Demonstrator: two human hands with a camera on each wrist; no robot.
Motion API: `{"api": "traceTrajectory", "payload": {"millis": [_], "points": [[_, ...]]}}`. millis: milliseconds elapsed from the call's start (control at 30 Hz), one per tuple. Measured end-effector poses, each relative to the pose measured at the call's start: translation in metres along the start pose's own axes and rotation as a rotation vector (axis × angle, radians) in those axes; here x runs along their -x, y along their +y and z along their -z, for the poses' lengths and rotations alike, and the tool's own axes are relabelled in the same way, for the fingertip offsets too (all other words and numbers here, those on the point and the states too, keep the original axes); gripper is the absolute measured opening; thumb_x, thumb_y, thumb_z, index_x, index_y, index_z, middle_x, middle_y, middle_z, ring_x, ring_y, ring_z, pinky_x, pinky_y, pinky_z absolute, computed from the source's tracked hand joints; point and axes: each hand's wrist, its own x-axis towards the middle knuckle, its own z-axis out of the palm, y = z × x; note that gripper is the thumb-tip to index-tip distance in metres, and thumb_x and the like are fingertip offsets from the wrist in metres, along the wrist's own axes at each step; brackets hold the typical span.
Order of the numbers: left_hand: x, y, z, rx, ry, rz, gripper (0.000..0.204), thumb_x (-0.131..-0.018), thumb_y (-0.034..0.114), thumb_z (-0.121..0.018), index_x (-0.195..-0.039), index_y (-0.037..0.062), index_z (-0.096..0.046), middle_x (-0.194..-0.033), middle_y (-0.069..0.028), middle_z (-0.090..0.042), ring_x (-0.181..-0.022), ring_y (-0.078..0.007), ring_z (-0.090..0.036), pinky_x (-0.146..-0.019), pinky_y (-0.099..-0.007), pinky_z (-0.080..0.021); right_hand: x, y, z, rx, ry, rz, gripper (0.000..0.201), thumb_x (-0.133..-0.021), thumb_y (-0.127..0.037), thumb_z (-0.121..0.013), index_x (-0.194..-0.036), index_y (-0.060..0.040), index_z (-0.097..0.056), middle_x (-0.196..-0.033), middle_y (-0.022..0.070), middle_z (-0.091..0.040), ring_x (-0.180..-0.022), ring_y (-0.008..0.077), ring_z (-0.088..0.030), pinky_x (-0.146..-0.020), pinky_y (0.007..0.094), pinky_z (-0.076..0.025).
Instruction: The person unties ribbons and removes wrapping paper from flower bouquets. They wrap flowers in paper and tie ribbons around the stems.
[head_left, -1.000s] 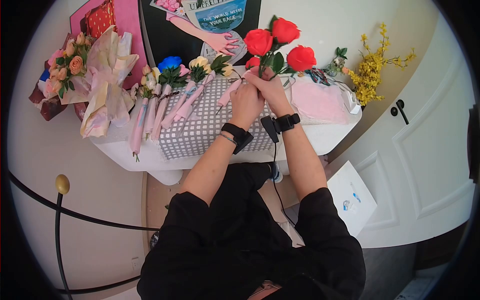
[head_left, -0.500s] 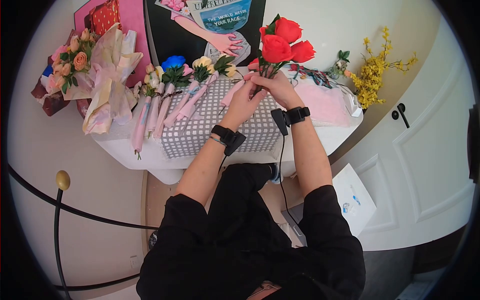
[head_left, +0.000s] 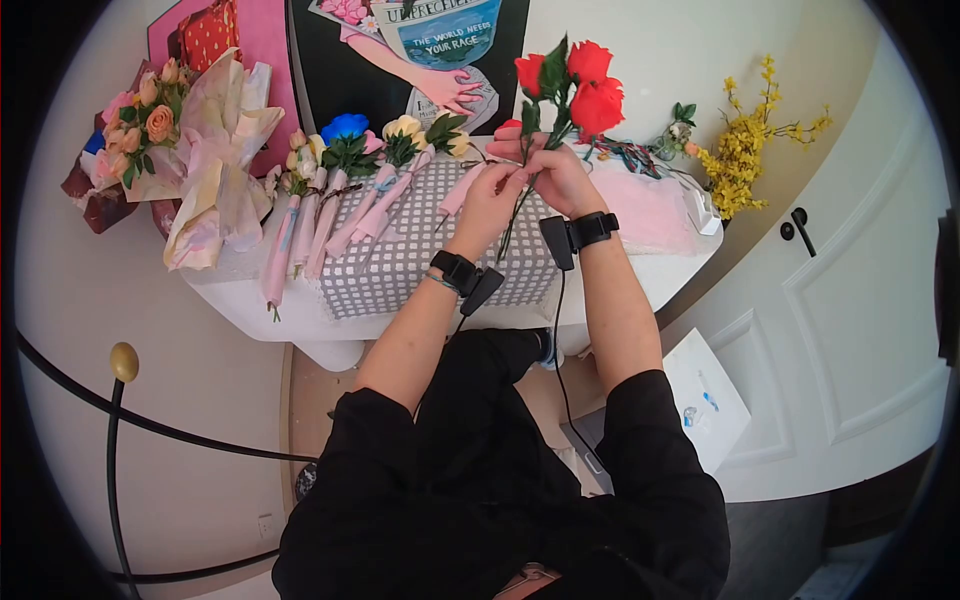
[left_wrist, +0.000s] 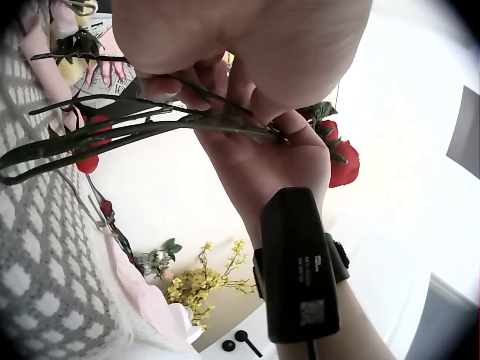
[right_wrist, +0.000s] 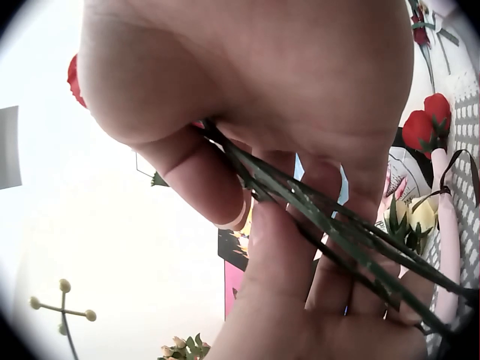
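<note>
Several red roses [head_left: 598, 105] with green leaves stand upright above the two hands, their dark stems [head_left: 508, 232] slanting down below the fingers. My right hand [head_left: 564, 182] grips the stems just under the blooms; the right wrist view shows its thumb bent against the stems [right_wrist: 337, 232]. Lower and beside it, my left hand [head_left: 487, 208] pinches the same bunch, thumb and fingertips meeting at the stems. In the left wrist view the stem ends [left_wrist: 45, 154] stick out past both hands, over the checked cloth.
Flowers wrapped in pink [head_left: 283, 250] lie along the left of the checked cloth [head_left: 390, 285]. A large paper-wrapped bouquet [head_left: 215, 180] stands further left. Pink sheets [head_left: 645, 205] lie on the right, near yellow flowers [head_left: 738, 165]. A picture [head_left: 400, 60] leans at the back.
The red roses have turned and spread, with a leaf now between blooms, and longer stems show below the hands. Both hands have separated slightly since the earliest frame, fingers still on the stems.
</note>
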Motion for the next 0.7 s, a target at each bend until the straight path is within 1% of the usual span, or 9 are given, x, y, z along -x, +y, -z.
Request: {"api": "traceTrajectory", "payload": {"millis": [67,133,267,333,467,533,567,633,700], "points": [[-0.001,0.0,-0.002,0.04,0.013,0.051,0.018,-0.091,0.014,-0.06,-0.098,-0.0021,-0.063,-0.09,-0.0061,-0.06,-0.082,-0.013,-0.056,-0.073,-0.0258,-0.045,0.0,-0.001,-0.004,-0.008,0.008,0.001,0.047,-0.077,-0.002,-0.049,-0.123,0.0083,-0.048,-0.117,0.0227,-0.06,-0.113,0.0296,-0.056,-0.098,0.0389,-0.044],[0.0,-0.002,-0.003,0.125,0.027,0.055,0.019,-0.093,0.015,-0.057,-0.105,-0.0002,-0.062,-0.094,-0.0001,-0.06,-0.084,-0.0074,-0.053,-0.076,-0.0225,-0.043,0.002,-0.001,-0.01,-0.078,0.096,0.014,0.039,-0.079,0.004,-0.049,-0.118,0.0064,-0.05,-0.112,0.0195,-0.061,-0.107,0.0272,-0.059,-0.093,0.0352,-0.046],[-0.001,-0.005,-0.007,0.113,0.081,0.012,0.017,-0.093,0.013,-0.057,-0.103,0.0,-0.058,-0.094,-0.0006,-0.06,-0.083,-0.0073,-0.053,-0.077,-0.0223,-0.043,0.002,0.011,-0.011,-0.131,0.235,0.059,0.031,-0.086,-0.001,-0.05,-0.116,0.0059,-0.053,-0.112,0.0178,-0.061,-0.106,0.0254,-0.06,-0.091,0.0342,-0.047],[-0.001,-0.004,-0.01,0.071,0.143,0.031,0.014,-0.091,0.011,-0.058,-0.096,-0.0017,-0.057,-0.091,-0.0062,-0.062,-0.084,-0.0125,-0.058,-0.078,-0.0264,-0.046,0.0,0.021,-0.007,-0.04,0.3,0.126,0.026,-0.091,-0.008,-0.052,-0.114,0.0056,-0.056,-0.108,0.015,-0.063,-0.103,0.0227,-0.061,-0.087,0.0342,-0.048],[-0.001,0.001,-0.01,0.213,0.149,0.086,0.012,-0.091,0.01,-0.057,-0.094,-0.0011,-0.055,-0.09,-0.0063,-0.061,-0.084,-0.0123,-0.058,-0.077,-0.027,-0.046,0.007,0.017,-0.012,0.011,0.332,0.121,0.027,-0.093,-0.014,-0.054,-0.112,0.0044,-0.058,-0.105,0.0132,-0.064,-0.098,0.02,-0.062,-0.084,0.0342,-0.049],[0.0,0.01,-0.01,0.273,0.163,0.112,0.01,-0.091,0.009,-0.057,-0.092,-0.0004,-0.053,-0.09,-0.0061,-0.061,-0.082,-0.0123,-0.058,-0.075,-0.0271,-0.046,0.009,0.013,-0.014,0.021,0.321,0.084,0.029,-0.094,-0.016,-0.053,-0.116,0.0031,-0.056,-0.103,0.0117,-0.065,-0.092,0.0171,-0.063,-0.082,0.0321,-0.049],[0.0,0.004,-0.01,0.273,0.163,0.113,0.01,-0.091,0.009,-0.057,-0.092,-0.0004,-0.053,-0.09,-0.0061,-0.061,-0.082,-0.0123,-0.058,-0.075,-0.0271,-0.046,0.008,0.013,-0.015,0.02,0.32,0.084,0.029,-0.094,-0.016,-0.053,-0.116,0.0031,-0.056,-0.103,0.0117,-0.065,-0.092,0.0171,-0.063,-0.082,0.0321,-0.049],[-0.004,-0.009,-0.007,0.158,0.113,0.041,0.009,-0.094,0.005,-0.053,-0.101,0.0007,-0.052,-0.092,-0.0046,-0.061,-0.083,-0.0098,-0.058,-0.073,-0.0235,-0.047,0.007,0.013,-0.017,0.022,0.297,0.093,0.03,-0.095,-0.018,-0.052,-0.117,0.0018,-0.055,-0.102,0.0109,-0.065,-0.09,0.0153,-0.062,-0.08,0.029,-0.05],[-0.004,-0.012,-0.007,0.112,0.113,0.018,0.009,-0.093,0.004,-0.054,-0.101,0.0007,-0.052,-0.092,-0.0046,-0.061,-0.082,-0.0097,-0.058,-0.072,-0.0232,-0.047,0.006,0.014,-0.015,0.081,0.308,0.083,0.03,-0.095,-0.019,-0.052,-0.117,0.0019,-0.054,-0.102,0.0109,-0.065,-0.091,0.0152,-0.062,-0.079,0.0281,-0.05]]}}
